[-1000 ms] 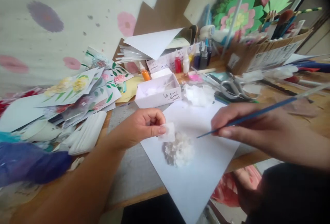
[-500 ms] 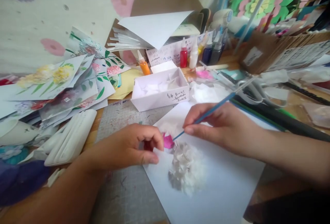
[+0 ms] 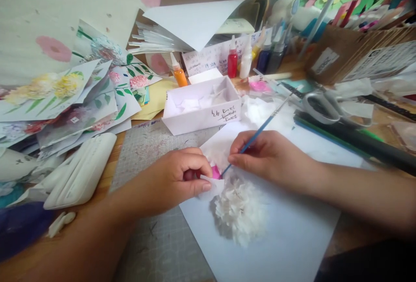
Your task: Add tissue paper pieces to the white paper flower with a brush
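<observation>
Between thumb and fingers my left hand (image 3: 185,173) pinches a thin white paper piece (image 3: 212,186). A bright pink piece (image 3: 216,172) shows just beyond those fingertips; whether they touch it I cannot tell. My right hand (image 3: 269,154) grips a slim blue paintbrush (image 3: 260,130) like a pen, bristles up and away, its bare lower end pointing down beside the pink piece. Right below both hands, a ruffled white paper flower (image 3: 240,212) lies on a white sheet (image 3: 286,234). A second pale, fluffy patch (image 3: 217,154) is partly hidden behind the hands.
A white paper box (image 3: 201,119) holding small white pieces stands behind the hands, with several paint bottles (image 3: 232,59) at the back. Scissors (image 3: 321,106) lie at the right. Flower cards (image 3: 81,108) and a white case (image 3: 82,171) are at the left, on and around a grey cutting mat (image 3: 152,234).
The white paper in my left hand has tilted and come nearer to the brush's lower end. The paintbrush stands more upright. The whole view has shifted slightly.
</observation>
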### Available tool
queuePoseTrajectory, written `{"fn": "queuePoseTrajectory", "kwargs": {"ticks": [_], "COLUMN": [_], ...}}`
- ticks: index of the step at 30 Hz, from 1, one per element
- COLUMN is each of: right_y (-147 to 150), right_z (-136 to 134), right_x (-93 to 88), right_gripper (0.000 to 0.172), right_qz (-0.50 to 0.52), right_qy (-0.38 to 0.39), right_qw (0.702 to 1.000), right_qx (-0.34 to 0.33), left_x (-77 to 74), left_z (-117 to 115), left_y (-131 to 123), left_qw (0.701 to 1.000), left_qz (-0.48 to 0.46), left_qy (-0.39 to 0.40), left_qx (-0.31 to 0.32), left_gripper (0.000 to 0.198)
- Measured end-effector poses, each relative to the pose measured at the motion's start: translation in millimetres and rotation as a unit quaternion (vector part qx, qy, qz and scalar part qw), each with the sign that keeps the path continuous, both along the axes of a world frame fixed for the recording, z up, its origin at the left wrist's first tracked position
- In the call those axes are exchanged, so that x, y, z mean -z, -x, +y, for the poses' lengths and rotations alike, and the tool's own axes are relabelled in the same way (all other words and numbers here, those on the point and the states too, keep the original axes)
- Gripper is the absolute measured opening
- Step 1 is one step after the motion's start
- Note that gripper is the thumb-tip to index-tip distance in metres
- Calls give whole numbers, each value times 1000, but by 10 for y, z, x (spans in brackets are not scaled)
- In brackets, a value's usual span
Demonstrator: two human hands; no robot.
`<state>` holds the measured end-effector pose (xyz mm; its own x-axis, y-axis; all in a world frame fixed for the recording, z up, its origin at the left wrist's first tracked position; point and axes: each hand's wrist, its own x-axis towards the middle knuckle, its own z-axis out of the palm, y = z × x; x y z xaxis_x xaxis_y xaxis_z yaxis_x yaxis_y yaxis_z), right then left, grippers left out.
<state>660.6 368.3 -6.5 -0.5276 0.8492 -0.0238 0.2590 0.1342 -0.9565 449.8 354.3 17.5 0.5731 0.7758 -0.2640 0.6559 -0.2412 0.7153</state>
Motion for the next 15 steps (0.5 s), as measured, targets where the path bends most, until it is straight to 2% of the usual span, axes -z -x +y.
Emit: {"fn": "queuePoseTrajectory", "kwargs": {"ticks": [4,8,15], "right_y": [-14,-38,-19], "right_z": [-10,-56,-151], "right_x": [-20,-76,-91], "right_gripper": [17,22,6], "right_qz": [36,71,27], "right_qy": [16,-34,-183], "right_qw": [999,996,981], "right_qx": [12,36,-59], "left_x": [53,120,165], "left_z": [-46,-82,-77], "left_y": [-81,-128,-126], "left_qw": [999,995,993], "left_qz": [-4,12,32], "left_qy": [-22,-60,-70], "left_qx": [-45,-80,-84], "left_gripper": [8,12,15]}}
